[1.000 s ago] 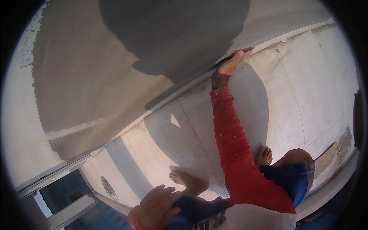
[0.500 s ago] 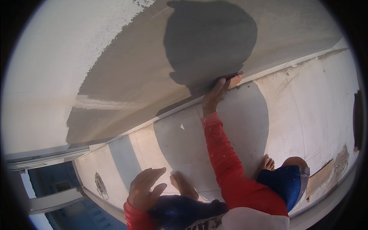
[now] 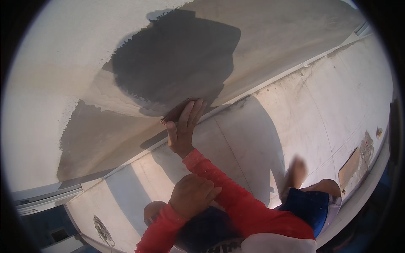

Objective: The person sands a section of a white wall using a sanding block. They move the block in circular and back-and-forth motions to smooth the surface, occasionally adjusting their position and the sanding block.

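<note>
I have the right hand (image 3: 184, 128) up at the wall (image 3: 274, 46), gripping a thin brown pad (image 3: 176, 113) between fingers and thumb. The pad lies just beyond the palm, along the thumb side of the fingers, its lower end by the thumb tip and its upper end near the fingertips; I see it at the wall's grey surface, but cannot tell how flat it sits. A dark shadow (image 3: 181, 59) spreads over the wall beyond that hand. I see the left hand (image 3: 194, 196) nearer the body, below the right one, its fingers bent beside the right forearm's red sleeve (image 3: 230, 183); I can't tell whether it is open or closed. To the right of both hands stretches the pale floor (image 3: 303, 109), with a blurred bare foot (image 3: 298, 172) on it.
</note>
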The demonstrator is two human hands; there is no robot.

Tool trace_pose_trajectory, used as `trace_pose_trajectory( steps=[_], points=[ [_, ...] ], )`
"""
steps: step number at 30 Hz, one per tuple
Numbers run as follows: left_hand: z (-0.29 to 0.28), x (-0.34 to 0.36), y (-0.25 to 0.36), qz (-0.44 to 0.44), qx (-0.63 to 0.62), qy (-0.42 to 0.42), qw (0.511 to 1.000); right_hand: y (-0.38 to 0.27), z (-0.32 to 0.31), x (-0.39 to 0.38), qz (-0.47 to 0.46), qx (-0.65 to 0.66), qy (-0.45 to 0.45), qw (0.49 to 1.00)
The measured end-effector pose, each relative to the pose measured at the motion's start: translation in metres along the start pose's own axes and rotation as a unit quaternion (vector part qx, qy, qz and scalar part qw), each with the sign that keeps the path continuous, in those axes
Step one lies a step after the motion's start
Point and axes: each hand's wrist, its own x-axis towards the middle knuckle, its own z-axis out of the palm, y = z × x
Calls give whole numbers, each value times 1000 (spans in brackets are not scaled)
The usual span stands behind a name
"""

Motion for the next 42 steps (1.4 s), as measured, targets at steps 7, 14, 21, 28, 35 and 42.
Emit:
trace_pose_trajectory(
  steps=[7, 14, 21, 28, 35, 42],
  points=[
    [-3, -50, 0, 186, -169, 288, 924, 188, -254, 252, 167, 206, 196, 944],
    [3, -42, 9, 241, -178, 324, 897, -39, 47, -28, -125, -65, 60, 988],
    [2, -152, 7, -16, -25, 290, 957, 49, -69, 119, 73, -21, 182, 980],
    [-9, -133, 41, 10, -52, 341, 939, -18, -30, 113, 150, 32, 223, 963],
    [-17, -59, 29, 43, 160, 296, 941, -26, -6, 53, -86, -41, 107, 990],
    [-11, -83, 44, 57, 68, 294, 952, 21, -145, 228, 166, 55, 284, 943]
  ],
)
